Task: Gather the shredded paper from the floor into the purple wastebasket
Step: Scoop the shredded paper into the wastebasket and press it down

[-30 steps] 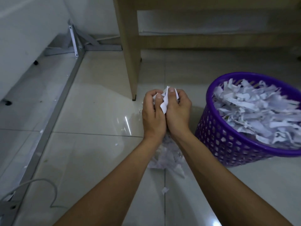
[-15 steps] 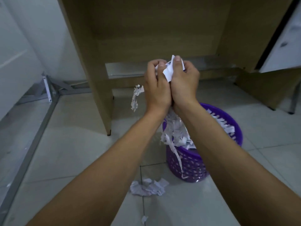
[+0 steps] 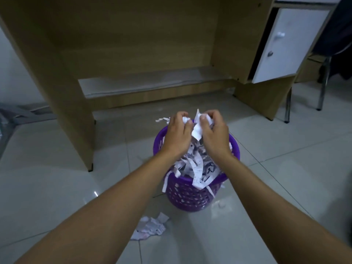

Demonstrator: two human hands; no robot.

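glossy tiled floor [image 3: 57,197] ran under a wood desk [image 3: 118,44] w/ bare tile either side. your left hand [image 3: 178,137] & right hand [image 3: 214,134] each clutched shredded paper [image 3: 197,128] over the purple wastebasket [image 3: 190,195]; a small clump [image 3: 150,228] lay just beside its base.

Purple perforated wastebasket [image 3: 187,197], white shredded paper [image 3: 197,168] with black print, pale grey tiled floor [image 3: 57,187], tan wood-grain desk [image 3: 133,44]

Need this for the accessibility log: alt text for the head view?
Two bare hands, left hand and right hand, hold a bundle of white shredded paper above a full purple perforated plastic wastebasket. A small white paper clump lies on the grey tiled floor.
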